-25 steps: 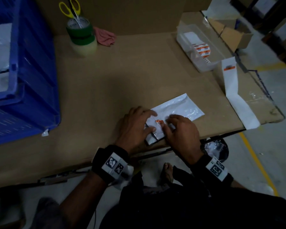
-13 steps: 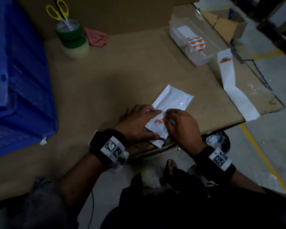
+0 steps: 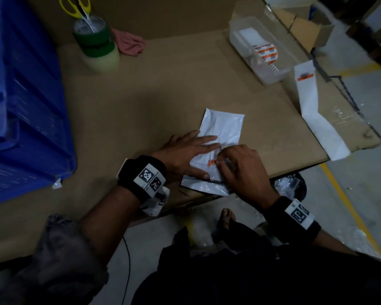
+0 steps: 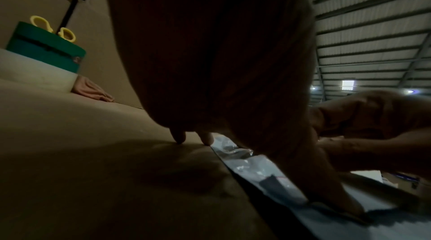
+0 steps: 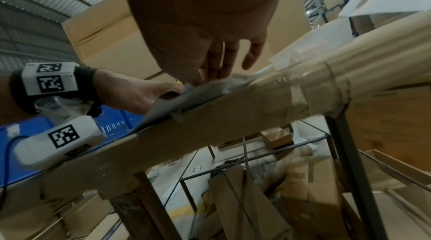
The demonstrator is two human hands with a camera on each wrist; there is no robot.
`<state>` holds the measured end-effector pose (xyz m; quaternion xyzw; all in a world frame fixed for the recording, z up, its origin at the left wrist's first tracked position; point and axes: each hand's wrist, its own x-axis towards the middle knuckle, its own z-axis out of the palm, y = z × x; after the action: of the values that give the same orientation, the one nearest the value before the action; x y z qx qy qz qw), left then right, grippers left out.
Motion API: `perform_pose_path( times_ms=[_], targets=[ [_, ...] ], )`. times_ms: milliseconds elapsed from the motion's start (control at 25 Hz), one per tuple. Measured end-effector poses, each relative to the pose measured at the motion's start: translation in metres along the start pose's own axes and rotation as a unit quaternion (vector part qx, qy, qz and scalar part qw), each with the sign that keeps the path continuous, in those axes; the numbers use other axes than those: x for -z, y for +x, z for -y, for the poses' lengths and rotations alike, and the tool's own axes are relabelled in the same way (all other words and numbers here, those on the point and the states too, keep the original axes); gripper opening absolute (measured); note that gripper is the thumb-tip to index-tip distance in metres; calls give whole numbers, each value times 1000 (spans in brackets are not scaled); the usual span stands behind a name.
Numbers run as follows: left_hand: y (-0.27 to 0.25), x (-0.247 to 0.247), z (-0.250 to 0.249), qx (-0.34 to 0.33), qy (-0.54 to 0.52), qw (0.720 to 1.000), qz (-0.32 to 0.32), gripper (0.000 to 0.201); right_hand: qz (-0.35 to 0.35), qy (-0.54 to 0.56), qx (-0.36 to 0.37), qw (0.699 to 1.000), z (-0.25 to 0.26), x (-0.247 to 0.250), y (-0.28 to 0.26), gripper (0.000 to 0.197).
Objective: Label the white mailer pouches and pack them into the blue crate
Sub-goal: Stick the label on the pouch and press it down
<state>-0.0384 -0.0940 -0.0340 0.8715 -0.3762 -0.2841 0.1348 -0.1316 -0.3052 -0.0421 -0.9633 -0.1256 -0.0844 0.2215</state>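
Item: white mailer pouch [image 3: 223, 133], lying flat near the front edge of the cardboard-covered counter [image 3: 163, 89], its near corner overhanging that edge.

Left hand [image 3: 185, 153]: fingers straight and spread, pressing the pouch down on its left side; grasping nothing.

Right hand [image 3: 242, 170]: fingertips bent down onto the pouch at a small orange-marked label [image 3: 212, 163]; whether they pinch the label or only rub it down cannot be told.

Blue crate [image 3: 29, 119]: at the left of the counter, well apart from the pouch.

Label supply: a roll of orange-striped labels [image 3: 266, 54] in a clear tray [image 3: 271, 78] at the far right; a white backing strip [image 3: 312, 111] hangs off the right edge.

Also present: stacked tape rolls [image 3: 96, 44] holding yellow scissors [image 3: 76, 6], with a pink cloth [image 3: 131, 44] beside them.

Step in hand, as judged: labelling, the sticker being seated on the pouch.

Next move, as judged: smooth the label fully flat, then grip the slippery pouch by an edge and carry it left into the crate.
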Motion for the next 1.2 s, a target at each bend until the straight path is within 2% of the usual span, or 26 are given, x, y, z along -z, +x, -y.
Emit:
perform_pose_path(
  times_ms=[120,240,400,520,600,720,880,1200],
  targets=[
    [0,-1,2,1,-2,1000,-4,96,-20,67,2,998,7,7,-7,3],
    [1,-3,4,-1,1,1000,-9,96,-44,111,-33,992,9,16,-8,3],
    [0,-4,5,-5,-45,998,-31,102,6,179,-95,979,-1,25,9,11],
    [-5,-3,11,-29,-122,987,-101,105,85,138,-45,986,-9,33,24,14],
    [-14,-3,14,-13,-134,982,-132,107,117,118,-10,986,-10,36,33,12],
    [-29,-11,8,36,-125,983,-132,102,155,102,34,982,-12,34,42,12],
    [-38,-34,-1,59,-85,988,-118,101,205,68,57,975,-14,25,48,12],
    [-40,-44,1,65,-117,983,-129,104,217,10,87,972,-7,25,54,12]
  ],
)
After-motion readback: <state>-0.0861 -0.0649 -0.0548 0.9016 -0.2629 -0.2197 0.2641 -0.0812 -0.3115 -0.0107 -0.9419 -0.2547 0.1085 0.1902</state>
